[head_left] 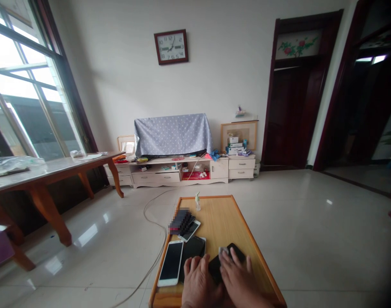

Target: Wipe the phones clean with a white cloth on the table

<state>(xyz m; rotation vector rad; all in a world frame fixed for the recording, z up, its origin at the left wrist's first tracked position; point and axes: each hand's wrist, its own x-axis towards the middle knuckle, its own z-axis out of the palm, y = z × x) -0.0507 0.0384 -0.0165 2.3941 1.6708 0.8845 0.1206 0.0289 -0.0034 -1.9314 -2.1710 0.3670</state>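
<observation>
A black phone [215,269] lies aslant near the front of the small wooden table [221,218]. My right hand [240,280] stretches over it, pressing a small crumpled whitish wipe [223,251] onto its surface under the fingers. At the phone's near left edge, my left hand [199,280] is curled and seems to steady it; its thumb is mostly hidden. Just left of that hand lie a white phone [170,262] with a dark screen and another dark phone [195,246], partly covered. Farther back, a smaller white phone [191,231] rests beside a blurred-out dark stack [180,220].
A small clear pump bottle [198,203] stands at the table's far end. A cable [146,214] runs across the tiled floor on the left. Beyond are a low white cabinet [156,176] and a cloth-draped shape [172,134]. A larger table [54,169] stands at left.
</observation>
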